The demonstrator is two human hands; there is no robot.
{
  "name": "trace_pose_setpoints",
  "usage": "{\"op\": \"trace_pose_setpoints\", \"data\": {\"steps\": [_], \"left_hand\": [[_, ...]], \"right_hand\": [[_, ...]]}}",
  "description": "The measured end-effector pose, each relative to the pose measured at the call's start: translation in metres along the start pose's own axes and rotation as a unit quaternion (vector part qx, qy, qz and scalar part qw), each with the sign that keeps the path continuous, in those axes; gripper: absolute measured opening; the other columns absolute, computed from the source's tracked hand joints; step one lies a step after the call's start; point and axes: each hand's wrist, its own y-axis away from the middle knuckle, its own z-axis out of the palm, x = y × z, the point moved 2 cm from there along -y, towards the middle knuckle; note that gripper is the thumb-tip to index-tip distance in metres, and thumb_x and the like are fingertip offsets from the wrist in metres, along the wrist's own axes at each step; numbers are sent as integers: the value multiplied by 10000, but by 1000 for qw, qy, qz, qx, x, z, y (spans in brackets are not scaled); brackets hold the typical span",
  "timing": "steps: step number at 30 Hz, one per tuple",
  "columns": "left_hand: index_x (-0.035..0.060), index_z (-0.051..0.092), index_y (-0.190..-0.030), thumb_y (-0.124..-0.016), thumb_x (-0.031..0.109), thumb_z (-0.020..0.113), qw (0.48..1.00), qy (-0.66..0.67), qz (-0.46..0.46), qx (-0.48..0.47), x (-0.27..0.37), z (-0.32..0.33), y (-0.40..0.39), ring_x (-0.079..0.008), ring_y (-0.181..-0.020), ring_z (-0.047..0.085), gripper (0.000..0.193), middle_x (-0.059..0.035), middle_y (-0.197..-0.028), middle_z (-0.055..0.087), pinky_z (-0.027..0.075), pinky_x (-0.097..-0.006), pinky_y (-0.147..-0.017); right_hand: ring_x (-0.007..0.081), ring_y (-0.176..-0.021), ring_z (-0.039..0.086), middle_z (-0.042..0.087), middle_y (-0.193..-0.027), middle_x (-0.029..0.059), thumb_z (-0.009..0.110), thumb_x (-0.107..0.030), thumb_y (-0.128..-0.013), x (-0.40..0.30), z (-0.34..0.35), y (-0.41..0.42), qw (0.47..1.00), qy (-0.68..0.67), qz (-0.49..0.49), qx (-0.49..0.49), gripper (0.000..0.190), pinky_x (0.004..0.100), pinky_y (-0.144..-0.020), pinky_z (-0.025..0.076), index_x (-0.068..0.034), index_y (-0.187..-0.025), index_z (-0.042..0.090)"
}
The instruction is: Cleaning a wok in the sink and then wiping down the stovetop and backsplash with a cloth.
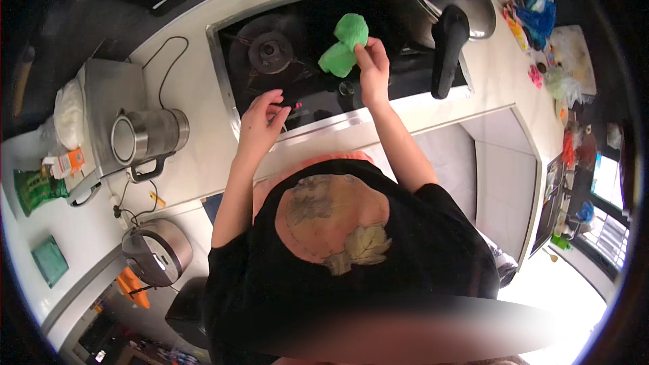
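Pinched between the thumb and fingers of my right hand (373,68) is a bunched green cloth (350,43), held over the middle of a black glass gas cooktop (317,81). My left hand (264,117) is at the cooktop's front left edge, near a small red lit display (298,105); its fingers are bent and apart, and nothing shows in them. The left burner (268,51) has no pot on it. Between the hands, close to the front edge, sits a round control knob (346,88). Whether the cloth touches the glass I cannot tell.
A pressure cooker (423,5) stands at the cooktop's right, its black handle pointing towards me. An electric kettle (147,137) and its cord lie left, beside a metal box (114,106). Farther left are packets and a rice cooker (162,251). Plastic bags and a cutting board (575,56) are right.
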Motion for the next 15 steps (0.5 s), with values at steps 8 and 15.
{"op": "trace_pose_setpoints", "data": {"steps": [8, 15], "left_hand": [[42, 571, -1225, -868, 87, 672, 989, 35, -88, 111, -22, -78, 60, -162, -877, 651, 374, -101, -1070, 663, 530, -280, -748], [42, 569, -1223, -887, 101, 649, 961, 84, -162, 206, -55, -102, 118, -152, -884, 646, 350, -89, -1062, 668, 525, -281, -755]], "right_hand": [[137, -878, 532, 561, -951, 5, 521, -187, -973, -3, 67, -199, 972, -236, -2, 25, 111, 308, -654, 423, -132, -1066, 494], [206, -761, 494, 528, -890, 40, 668, -149, -881, 16, 173, -254, 979, -58, -58, 188, 190, 367, -685, 455, -101, -953, 499]]}}
